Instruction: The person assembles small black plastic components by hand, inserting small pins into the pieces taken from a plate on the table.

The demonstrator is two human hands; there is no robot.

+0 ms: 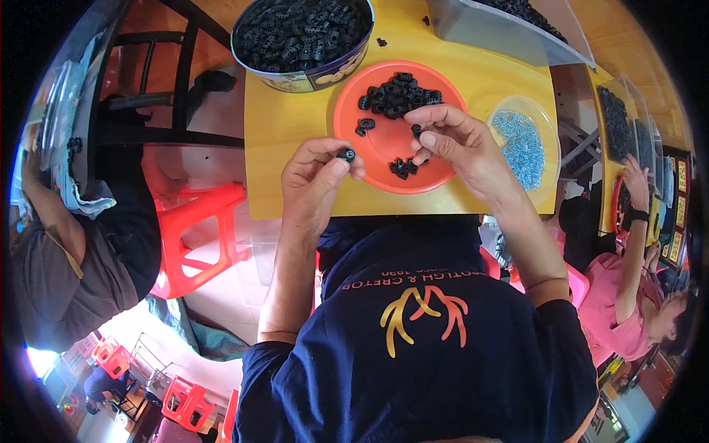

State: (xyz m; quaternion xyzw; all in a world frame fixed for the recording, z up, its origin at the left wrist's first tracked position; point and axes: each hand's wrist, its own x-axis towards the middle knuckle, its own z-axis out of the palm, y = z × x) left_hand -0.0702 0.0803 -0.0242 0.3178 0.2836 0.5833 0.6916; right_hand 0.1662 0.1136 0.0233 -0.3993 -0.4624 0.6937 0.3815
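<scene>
My left hand, at the left rim of an orange-red plastic plate, is closed around a small black plastic barrel with a pale spot at its end. Over the plate's right side, my right hand pinches a smaller black plastic piece between thumb and fingers. The two pieces are apart. At the far side of the plate lies a heap of black barrels, with a few loose ones to its left. A small pile of finer black pieces lies near the front rim.
A round tub full of black parts stands far left on the yellow table. To the right sits a clear bowl of tiny silvery-blue pieces. A grey bin is far right. Other people sit on both sides; a red stool stands left.
</scene>
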